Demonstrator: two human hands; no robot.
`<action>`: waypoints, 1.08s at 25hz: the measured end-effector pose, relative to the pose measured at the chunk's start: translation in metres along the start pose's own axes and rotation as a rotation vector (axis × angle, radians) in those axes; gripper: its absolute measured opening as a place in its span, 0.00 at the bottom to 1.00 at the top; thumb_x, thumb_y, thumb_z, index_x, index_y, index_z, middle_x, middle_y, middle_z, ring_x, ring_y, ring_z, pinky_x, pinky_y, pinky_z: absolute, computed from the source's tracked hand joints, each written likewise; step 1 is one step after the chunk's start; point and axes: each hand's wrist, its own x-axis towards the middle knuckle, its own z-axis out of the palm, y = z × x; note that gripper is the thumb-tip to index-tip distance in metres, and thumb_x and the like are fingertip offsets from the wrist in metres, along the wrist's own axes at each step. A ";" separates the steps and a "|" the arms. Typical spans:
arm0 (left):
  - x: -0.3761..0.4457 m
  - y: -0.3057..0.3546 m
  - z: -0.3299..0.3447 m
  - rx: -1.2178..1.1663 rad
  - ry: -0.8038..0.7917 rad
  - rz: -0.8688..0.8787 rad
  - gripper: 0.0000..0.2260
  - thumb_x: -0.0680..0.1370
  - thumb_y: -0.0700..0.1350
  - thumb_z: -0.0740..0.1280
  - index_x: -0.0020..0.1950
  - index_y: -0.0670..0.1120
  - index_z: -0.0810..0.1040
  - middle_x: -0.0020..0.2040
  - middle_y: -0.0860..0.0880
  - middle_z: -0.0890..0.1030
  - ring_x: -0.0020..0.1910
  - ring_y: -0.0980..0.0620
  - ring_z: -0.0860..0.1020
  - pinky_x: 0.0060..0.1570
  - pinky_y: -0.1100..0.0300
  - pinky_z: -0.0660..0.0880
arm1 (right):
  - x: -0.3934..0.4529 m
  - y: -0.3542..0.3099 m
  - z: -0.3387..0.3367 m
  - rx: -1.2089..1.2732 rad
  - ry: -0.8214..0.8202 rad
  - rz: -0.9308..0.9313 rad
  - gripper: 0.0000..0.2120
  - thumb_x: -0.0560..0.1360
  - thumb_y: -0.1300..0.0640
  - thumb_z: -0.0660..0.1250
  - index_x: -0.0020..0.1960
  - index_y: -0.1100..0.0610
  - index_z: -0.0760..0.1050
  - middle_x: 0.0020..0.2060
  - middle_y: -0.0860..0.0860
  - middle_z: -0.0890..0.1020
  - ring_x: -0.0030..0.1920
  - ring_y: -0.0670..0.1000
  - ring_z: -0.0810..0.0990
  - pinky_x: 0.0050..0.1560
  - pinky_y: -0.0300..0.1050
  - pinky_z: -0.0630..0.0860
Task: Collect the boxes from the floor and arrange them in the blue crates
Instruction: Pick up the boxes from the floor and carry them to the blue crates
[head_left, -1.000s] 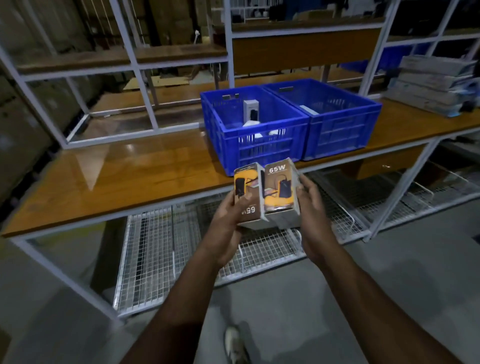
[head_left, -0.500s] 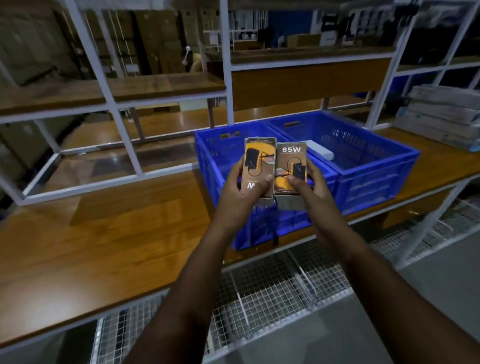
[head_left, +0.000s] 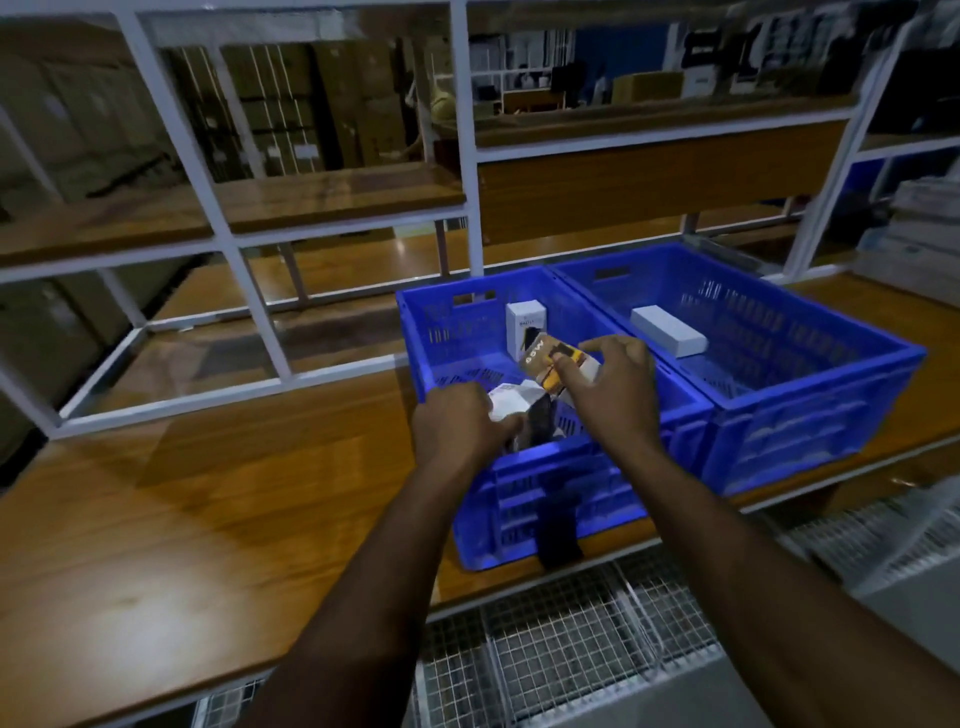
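Both hands inside left crate (head_left: 524, 499) on desk (head_left: 208, 519): left hand (head_left: 460, 423) gripping white-and-black box (head_left: 519, 408), right hand (head_left: 613, 387) pinching orange box (head_left: 550, 361).

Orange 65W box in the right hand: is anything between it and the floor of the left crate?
Partly. The right hand holds the orange 65W box over the left crate. A white box stands behind it, and the left hand grips another box beside it; some bare floor shows.
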 end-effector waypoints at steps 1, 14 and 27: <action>0.004 0.000 0.002 0.038 -0.004 -0.020 0.25 0.71 0.70 0.67 0.43 0.48 0.83 0.43 0.48 0.85 0.47 0.45 0.82 0.47 0.51 0.79 | 0.005 0.003 0.002 -0.062 0.010 -0.014 0.20 0.77 0.41 0.66 0.60 0.55 0.77 0.60 0.57 0.74 0.65 0.59 0.68 0.58 0.53 0.70; 0.026 0.062 0.016 -0.327 0.203 0.072 0.12 0.77 0.59 0.68 0.46 0.51 0.79 0.46 0.54 0.82 0.48 0.54 0.79 0.43 0.58 0.74 | 0.014 0.046 0.001 0.003 -0.049 -0.039 0.11 0.81 0.45 0.62 0.50 0.53 0.73 0.51 0.52 0.75 0.56 0.54 0.71 0.55 0.52 0.72; 0.033 0.155 0.059 -0.569 0.096 0.489 0.13 0.77 0.55 0.69 0.56 0.48 0.78 0.52 0.50 0.82 0.52 0.49 0.80 0.50 0.54 0.75 | -0.010 0.093 -0.078 -0.088 0.292 0.125 0.06 0.77 0.52 0.67 0.45 0.52 0.73 0.45 0.51 0.78 0.51 0.54 0.77 0.52 0.52 0.75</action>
